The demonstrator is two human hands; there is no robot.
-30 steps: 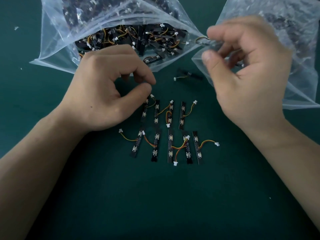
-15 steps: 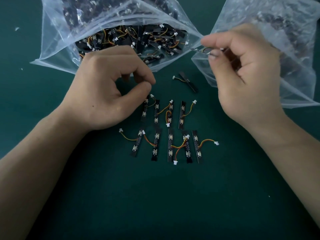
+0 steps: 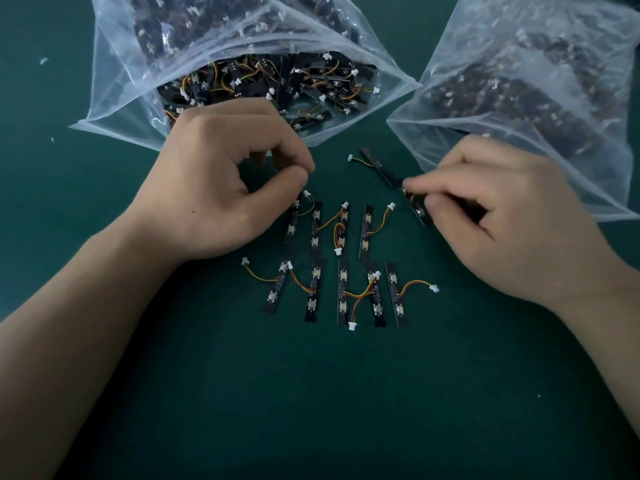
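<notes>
On the green mat (image 3: 311,393), right hand (image 3: 512,220) palm-down, thumb and forefinger pinching a black wired strip (image 3: 419,213) at the right end of the upper row (image 3: 366,230), left hand (image 3: 221,188) fisted, thumb tip at the leftmost strip (image 3: 292,225) (actual grip? can't tell), open bag (image 3: 114,98) just behind

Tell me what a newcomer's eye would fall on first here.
Two rows of small black circuit strips with orange wires and white plugs lie mid-frame on the dark green table. Behind them an open clear plastic bag, upper left, brims with more such strips; a second clear bag sits upper right. The right hand pinches one more black strip beside the upper row, while the left hand curls at that row's left end.
</notes>
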